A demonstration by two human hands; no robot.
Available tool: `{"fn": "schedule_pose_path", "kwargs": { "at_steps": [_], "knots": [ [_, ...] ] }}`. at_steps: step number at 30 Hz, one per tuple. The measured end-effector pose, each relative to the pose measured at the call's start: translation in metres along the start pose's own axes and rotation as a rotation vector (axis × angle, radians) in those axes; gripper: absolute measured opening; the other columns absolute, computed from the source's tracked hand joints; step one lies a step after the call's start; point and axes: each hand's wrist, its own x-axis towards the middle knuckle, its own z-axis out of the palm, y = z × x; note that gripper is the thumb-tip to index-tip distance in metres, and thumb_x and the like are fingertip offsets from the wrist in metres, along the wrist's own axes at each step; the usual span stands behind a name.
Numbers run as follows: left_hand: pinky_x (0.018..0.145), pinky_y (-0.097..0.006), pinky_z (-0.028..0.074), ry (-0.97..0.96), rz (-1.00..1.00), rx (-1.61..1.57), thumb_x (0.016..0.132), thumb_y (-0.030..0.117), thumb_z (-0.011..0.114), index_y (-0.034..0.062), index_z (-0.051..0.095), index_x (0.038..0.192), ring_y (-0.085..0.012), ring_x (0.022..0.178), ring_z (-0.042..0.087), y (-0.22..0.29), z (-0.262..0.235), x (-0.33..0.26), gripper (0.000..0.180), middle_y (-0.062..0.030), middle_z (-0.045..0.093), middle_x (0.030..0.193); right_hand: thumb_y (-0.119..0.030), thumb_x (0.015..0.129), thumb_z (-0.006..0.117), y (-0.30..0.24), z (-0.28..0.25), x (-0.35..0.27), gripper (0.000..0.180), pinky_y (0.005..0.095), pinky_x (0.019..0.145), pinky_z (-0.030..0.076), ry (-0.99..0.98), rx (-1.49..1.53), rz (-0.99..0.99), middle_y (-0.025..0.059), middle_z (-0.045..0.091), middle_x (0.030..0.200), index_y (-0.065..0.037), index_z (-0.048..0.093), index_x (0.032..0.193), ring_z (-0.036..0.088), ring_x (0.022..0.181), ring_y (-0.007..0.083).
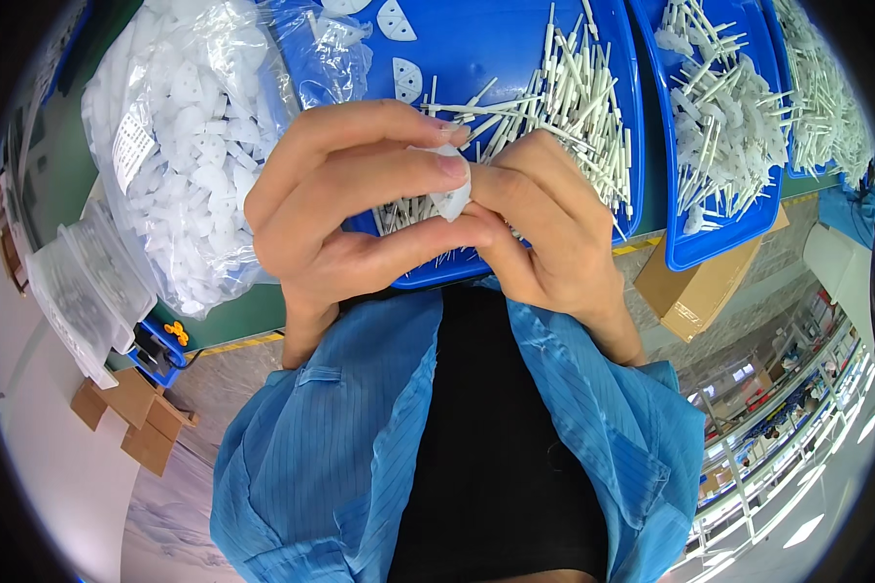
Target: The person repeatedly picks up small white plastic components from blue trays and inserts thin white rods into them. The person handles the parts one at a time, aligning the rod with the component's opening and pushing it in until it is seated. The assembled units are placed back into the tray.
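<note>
Between the thumb and fingers of my left hand [350, 194] is a white plastic piece [449, 201], held over the near part of a blue tray [481, 39]. My right hand [549, 219] meets it from the right, with thumb and forefinger pinched against the piece's edge. Whatever the right fingertips grip is hidden. Behind and beneath both hands, many thin white rods [593, 102] lie heaped in the tray. Flat fan-shaped white pieces with small holes, such as one fan-shaped piece [407, 80], rest on the tray's far left part.
At left lies a clear bag [199, 165] full of white plastic pieces, beside clear plastic bins [83, 287]. A second blue tray [685, 255] on the right carries rods and white pieces; more rods [826, 97] lie beyond. Below the table's edge is a cardboard box [705, 291].
</note>
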Motion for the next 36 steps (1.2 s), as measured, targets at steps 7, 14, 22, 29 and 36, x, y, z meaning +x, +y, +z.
{"fn": "schedule_pose_path", "kwargs": {
  "at_steps": [7, 14, 22, 29, 36],
  "knots": [
    [0.074, -0.042, 0.065, 0.015, 0.032, 0.033, 0.053, 0.013, 0.095, 0.001, 0.064, 0.087, -0.0342, 0.084, 0.072, 0.002, -0.002, -0.001, 0.048, -0.0184, 0.062, 0.1, -0.002, 0.072, 0.073, 0.005, 0.007, -0.002, 0.03, 0.0333, 0.055, 0.043, 0.033, 0.011, -0.083, 0.0096, 0.054, 0.078, 0.005, 0.065, 0.1, 0.049, 0.062, 0.0241],
    [0.079, -0.045, 0.064, 0.092, -0.031, -0.099, 0.057, 0.006, 0.093, 0.0023, 0.064, 0.081, -0.0367, 0.088, 0.071, -0.002, 0.001, -0.005, 0.038, -0.0166, 0.061, 0.099, -0.006, 0.073, 0.076, -0.002, 0.0, 0.003, 0.027, 0.0299, 0.057, 0.044, -0.042, 0.276, 0.127, 0.0115, 0.057, 0.08, 0.003, 0.065, 0.096, 0.054, 0.066, 0.0236],
    [0.078, -0.039, 0.065, -0.063, 0.297, 0.065, 0.067, -0.006, 0.083, 0.0016, 0.072, 0.085, -0.0457, 0.091, 0.07, -0.003, -0.016, -0.003, 0.022, -0.0169, 0.048, 0.12, -0.014, 0.079, 0.082, -0.001, -0.005, 0.011, 0.015, 0.0243, 0.047, 0.04, -0.091, 0.485, 0.339, 0.0038, 0.065, 0.068, -0.003, 0.075, 0.086, 0.056, 0.054, 0.0089],
    [0.077, -0.042, 0.062, 0.012, 0.112, 0.043, 0.065, -0.008, 0.084, -0.0011, 0.072, 0.085, -0.0392, 0.094, 0.07, 0.009, -0.006, -0.004, 0.024, -0.0129, 0.068, 0.101, -0.015, 0.088, 0.073, -0.008, -0.005, 0.019, 0.013, 0.0265, 0.046, 0.043, -0.127, 0.477, 0.671, 0.0069, 0.068, 0.07, -0.002, 0.075, 0.086, 0.061, 0.056, 0.012],
    [0.077, -0.04, 0.061, 0.303, -0.108, -0.23, 0.077, 0.009, 0.083, -0.0044, 0.063, 0.103, -0.0297, 0.087, 0.069, -0.011, -0.004, -0.016, 0.036, -0.0199, 0.063, 0.1, -0.014, 0.08, 0.072, 0.034, 0.006, 0.023, 0.015, 0.0358, 0.077, 0.048, -0.129, -0.501, 0.102, 0.0039, 0.059, 0.091, -0.006, 0.07, 0.092, 0.06, 0.095, 0.0235]
  ]
}}
